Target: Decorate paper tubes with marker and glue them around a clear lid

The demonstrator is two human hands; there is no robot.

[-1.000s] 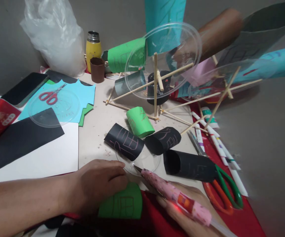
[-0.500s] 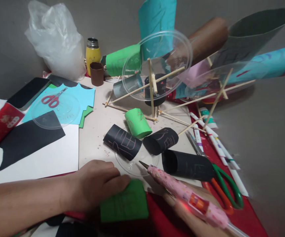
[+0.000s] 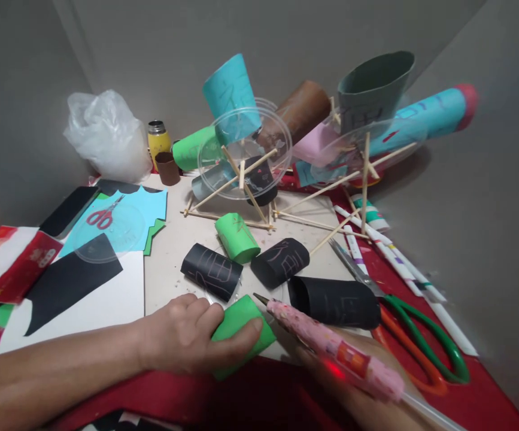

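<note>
My left hand is closed around a green paper tube, its thumb lying along the near side. My right hand grips a pink glue gun with a lit red light. The gun's dark nozzle points left, just above the tube's right end; whether they touch I cannot tell. Behind my hands, a black tube with pinkish writing, a bright green tube and another black tube sit around a clear plastic disc, mostly hidden. A third black tube lies beyond the gun.
A stick frame with clear round lids carries coloured paper tubes at the back. Large scissors and several markers lie at right. Small scissors, a dark phone, a red-white packet and a plastic bag are at left.
My left hand has lifted and tilted the green tube, bringing it up and right beneath the glue gun's nozzle. The right hand keeps its hold on the gun. The head view has tilted upward.
</note>
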